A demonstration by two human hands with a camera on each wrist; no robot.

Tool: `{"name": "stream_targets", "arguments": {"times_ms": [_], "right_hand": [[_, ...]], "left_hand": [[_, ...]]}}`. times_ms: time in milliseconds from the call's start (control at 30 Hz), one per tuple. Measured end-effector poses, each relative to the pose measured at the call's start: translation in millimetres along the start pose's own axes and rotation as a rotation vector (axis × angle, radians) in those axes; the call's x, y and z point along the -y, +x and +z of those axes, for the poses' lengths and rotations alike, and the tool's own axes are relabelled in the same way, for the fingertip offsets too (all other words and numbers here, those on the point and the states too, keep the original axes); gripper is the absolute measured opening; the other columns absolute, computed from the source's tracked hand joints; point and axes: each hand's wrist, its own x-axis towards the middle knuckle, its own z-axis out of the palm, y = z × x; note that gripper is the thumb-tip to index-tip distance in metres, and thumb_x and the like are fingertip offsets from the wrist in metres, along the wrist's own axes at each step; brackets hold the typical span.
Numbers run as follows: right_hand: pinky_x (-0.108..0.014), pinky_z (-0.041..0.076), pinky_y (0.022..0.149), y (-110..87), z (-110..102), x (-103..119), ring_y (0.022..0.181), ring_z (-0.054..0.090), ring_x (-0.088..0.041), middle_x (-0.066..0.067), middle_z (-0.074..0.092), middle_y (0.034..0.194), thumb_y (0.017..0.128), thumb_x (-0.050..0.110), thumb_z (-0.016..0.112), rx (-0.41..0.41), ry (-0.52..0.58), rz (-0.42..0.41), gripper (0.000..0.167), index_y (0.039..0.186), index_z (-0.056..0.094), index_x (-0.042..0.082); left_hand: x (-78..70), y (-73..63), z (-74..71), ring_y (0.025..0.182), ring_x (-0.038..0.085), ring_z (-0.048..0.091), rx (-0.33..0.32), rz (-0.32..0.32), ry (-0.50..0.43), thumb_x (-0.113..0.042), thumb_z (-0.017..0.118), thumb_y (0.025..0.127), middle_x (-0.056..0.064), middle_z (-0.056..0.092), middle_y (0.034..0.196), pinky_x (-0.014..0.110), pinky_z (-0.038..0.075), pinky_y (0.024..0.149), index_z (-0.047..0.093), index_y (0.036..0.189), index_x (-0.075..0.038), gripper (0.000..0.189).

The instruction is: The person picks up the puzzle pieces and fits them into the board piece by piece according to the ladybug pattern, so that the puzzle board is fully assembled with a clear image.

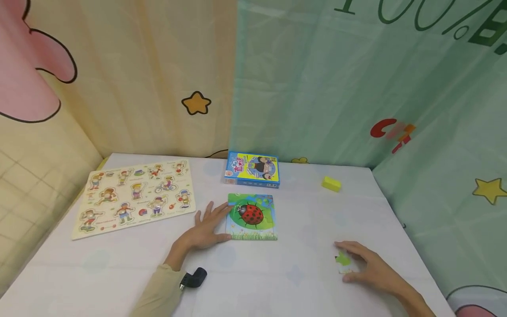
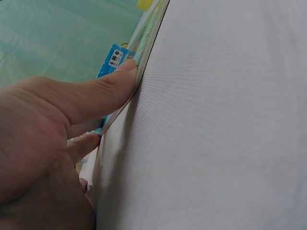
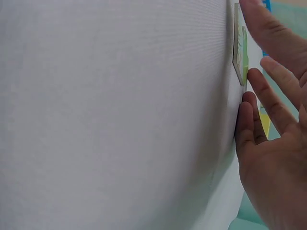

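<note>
A square ladybug jigsaw puzzle (image 1: 253, 224) lies flat in the middle of the table. My left hand (image 1: 207, 229) rests at its left side, fingers spread, with the thumb by the lower left corner and fingertips touching the upper left edge. In the left wrist view, the thumb of the left hand (image 2: 53, 124) meets the puzzle's edge. At the right, my right hand (image 1: 368, 266) holds a small green-and-white puzzle piece (image 1: 343, 260) between thumb and fingers, low at the table. The right wrist view shows the piece (image 3: 239, 52) edge-on beside the fingers of the right hand (image 3: 273, 139).
A blue-and-yellow card box (image 1: 252, 169) lies behind the puzzle. A wooden board with sports figures (image 1: 134, 198) lies at the left. A small yellow block (image 1: 331, 184) sits toward the back right. Curtains hang behind and beside the white-covered table (image 1: 293, 281).
</note>
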Motion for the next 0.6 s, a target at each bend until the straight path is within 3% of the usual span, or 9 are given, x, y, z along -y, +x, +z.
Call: {"name": "stream_targets", "arguments": {"times_ms": [267, 600], "right_hand": [[0.003, 0.025, 0.097, -1.0, 4.1, -5.2, 0.127, 0.037, 0.023, 0.0, 0.068, 0.132, 0.077, 0.028, 0.085, -0.057, 0.009, -0.079, 0.075, 0.144, 0.055, 0.013], [-0.004, 0.04, 0.093, 3.6, 2.8, 0.5, 0.115, 0.058, 0.008, 0.001, 0.068, 0.131, 0.08, 0.031, 0.084, -0.049, -0.041, -0.065, 0.055, 0.13, 0.066, 0.021]], "left_hand": [[1.7, 1.9, -0.5, 0.153, 0.044, -0.012, 0.002, 0.0, -0.007, -0.029, 0.072, 0.091, 0.01, 0.017, 0.168, 0.07, -0.015, 0.115, 0.03, 0.159, -0.016, 0.081], [-0.4, -0.2, 3.4, 0.153, 0.045, -0.012, -0.016, -0.014, 0.017, -0.027, 0.07, 0.093, 0.01, 0.017, 0.168, 0.07, -0.015, 0.115, 0.028, 0.159, -0.015, 0.079]]}}
